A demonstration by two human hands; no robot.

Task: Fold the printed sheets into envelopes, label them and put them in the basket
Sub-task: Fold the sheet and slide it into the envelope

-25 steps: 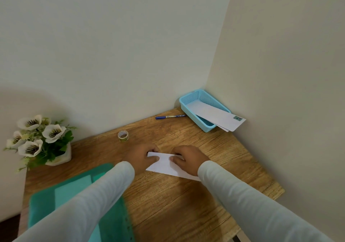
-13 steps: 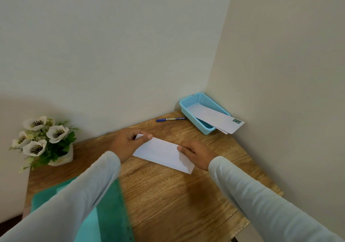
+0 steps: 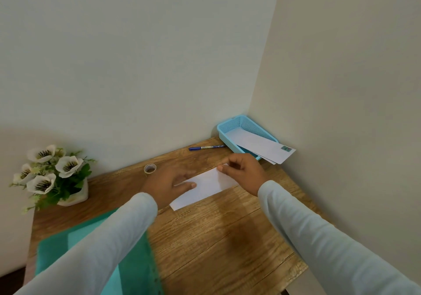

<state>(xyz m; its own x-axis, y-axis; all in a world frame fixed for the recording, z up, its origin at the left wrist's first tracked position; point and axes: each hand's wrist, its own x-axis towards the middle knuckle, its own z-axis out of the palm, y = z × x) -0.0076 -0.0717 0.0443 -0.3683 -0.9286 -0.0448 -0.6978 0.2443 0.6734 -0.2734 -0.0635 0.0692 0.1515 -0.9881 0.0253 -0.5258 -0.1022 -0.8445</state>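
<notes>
A white folded sheet point(image 3: 205, 186) lies slantwise on the wooden table point(image 3: 216, 237). My left hand point(image 3: 168, 184) lies over its left half, fingers stretched flat on the paper. At the sheet's far right end my right hand point(image 3: 242, 173) pinches the upper corner with curled fingers. In the far right corner stands a blue mesh basket point(image 3: 230, 126) holding white envelopes point(image 3: 264, 146) that stick out over its front rim; the top one has a stamp. A blue pen point(image 3: 206, 147) lies left of the basket.
A roll of clear tape point(image 3: 150, 168) stands beyond my left hand. A white pot of white flowers point(image 3: 53, 176) sits at the far left. A green folder point(image 3: 134, 260) lies at the near left under my left sleeve. Walls close the back and right.
The sheet has swung round, its right end now farther away. My left hand went from pinching the left edge to lying flat on the sheet. My right hand moved to the far right corner.
</notes>
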